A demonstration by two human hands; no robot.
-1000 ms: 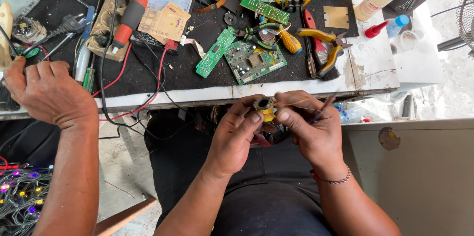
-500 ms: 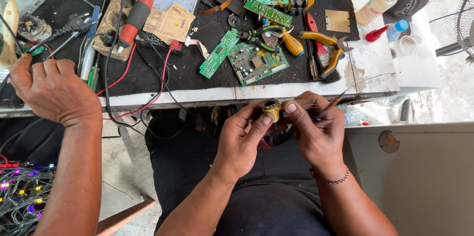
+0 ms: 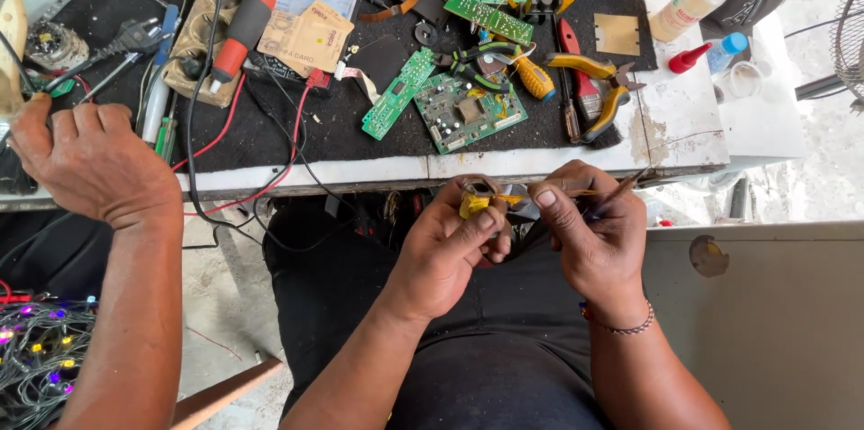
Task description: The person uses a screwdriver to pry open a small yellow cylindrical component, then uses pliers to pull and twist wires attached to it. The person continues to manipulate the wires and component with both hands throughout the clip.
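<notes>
Over my lap, just in front of the bench edge, my left hand (image 3: 450,246) pinches a small yellow-taped coil part (image 3: 473,205) between thumb and fingers. My right hand (image 3: 589,237) is close beside it, fingers closed on a thin dark pointed tool (image 3: 621,192) whose tip points up and to the right. A fine wire runs between the part and my right fingertips. Both hands almost touch.
A black-topped bench (image 3: 297,138) holds green circuit boards (image 3: 468,111), yellow-handled pliers (image 3: 598,93), a red-handled soldering iron (image 3: 243,25), a meter and red and black leads. White bottle (image 3: 688,3) at far right. Another person's hand (image 3: 90,165) rests at the left edge; lit string lights (image 3: 36,358) below.
My two hands have shifted slightly right and down with the part. The other person's hand has stayed at the left bench edge.
</notes>
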